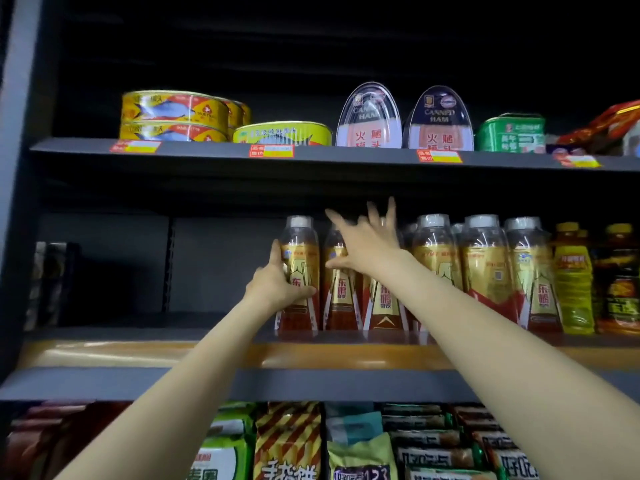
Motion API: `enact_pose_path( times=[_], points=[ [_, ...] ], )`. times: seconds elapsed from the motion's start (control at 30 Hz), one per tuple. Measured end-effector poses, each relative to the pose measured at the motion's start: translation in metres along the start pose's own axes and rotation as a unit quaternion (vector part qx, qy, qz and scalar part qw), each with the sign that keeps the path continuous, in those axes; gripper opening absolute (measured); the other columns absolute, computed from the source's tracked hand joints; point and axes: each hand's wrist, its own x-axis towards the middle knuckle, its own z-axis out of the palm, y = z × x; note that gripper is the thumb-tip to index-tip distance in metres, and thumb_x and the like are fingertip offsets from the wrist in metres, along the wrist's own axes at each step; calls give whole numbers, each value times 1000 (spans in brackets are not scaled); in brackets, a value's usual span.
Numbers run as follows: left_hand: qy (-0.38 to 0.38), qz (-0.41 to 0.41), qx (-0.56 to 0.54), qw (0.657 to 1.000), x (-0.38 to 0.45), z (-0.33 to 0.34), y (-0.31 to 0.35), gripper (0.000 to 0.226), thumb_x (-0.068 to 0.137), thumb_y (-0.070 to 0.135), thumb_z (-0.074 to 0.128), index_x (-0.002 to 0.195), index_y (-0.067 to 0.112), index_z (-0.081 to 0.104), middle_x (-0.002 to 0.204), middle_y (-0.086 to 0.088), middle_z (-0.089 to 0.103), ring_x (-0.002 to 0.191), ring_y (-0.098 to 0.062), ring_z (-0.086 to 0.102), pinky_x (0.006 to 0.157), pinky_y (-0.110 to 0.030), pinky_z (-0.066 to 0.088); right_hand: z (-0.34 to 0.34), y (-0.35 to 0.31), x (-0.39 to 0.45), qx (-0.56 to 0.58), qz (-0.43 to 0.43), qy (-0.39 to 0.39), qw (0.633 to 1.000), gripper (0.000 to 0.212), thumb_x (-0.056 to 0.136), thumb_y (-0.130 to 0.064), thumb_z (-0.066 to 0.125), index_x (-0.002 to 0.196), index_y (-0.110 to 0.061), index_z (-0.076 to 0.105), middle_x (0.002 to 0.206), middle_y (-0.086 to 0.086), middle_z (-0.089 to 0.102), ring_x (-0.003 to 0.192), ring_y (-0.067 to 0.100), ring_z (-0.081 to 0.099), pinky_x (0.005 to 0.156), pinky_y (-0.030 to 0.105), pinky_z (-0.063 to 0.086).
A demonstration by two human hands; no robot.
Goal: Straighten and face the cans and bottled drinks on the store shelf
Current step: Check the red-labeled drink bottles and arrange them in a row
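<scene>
Both hands reach up to the middle shelf (311, 382). Left hand (277, 285) grips the leftmost bottle (298, 275) of the row, fingers curled round its left side and thumb across the lower label; the bottle stands upright at the shelf's front, just beside its neighbour. Right hand (363, 244) is blurred, fingers spread wide in front of the second bottle (341, 296) and third bottle (384, 306); whether it touches them I cannot tell.

Largest is the dark shelving itself, with a wooden strip (173, 355) along the front of the middle shelf. On that shelf a row of gold-and-red bottles (485, 271) with white caps runs to the right, upright and close together, followed by a yellow bottle (573, 282) and a dark orange bottle (620, 282). To the left of the row the shelf holds only something dark at the far edge, too dim to tell.

On the top shelf (207, 150) are stacked yellow fish cans (173, 116), a flat green-yellow can (282, 133), two ham tins (405, 116) standing on edge, a green tin (510, 133) and red packets (613, 126). Price tags (272, 151) sit on its front edge.

Below, snack bags (287, 441) fill the bottom shelf.
</scene>
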Motion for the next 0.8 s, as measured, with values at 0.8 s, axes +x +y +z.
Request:
enact_pose_path(
  times=[0.8],
  points=[
    [-20, 41, -26, 999, 2, -9, -15, 114, 73, 43, 74, 148, 25, -10, 137, -10, 47, 125, -27, 45, 103, -44, 40, 2, -17, 14, 33, 62, 6, 998, 94, 77, -55, 67, 148, -22, 17, 140, 17, 46, 138, 37, 29, 110, 61, -8]
  ],
)
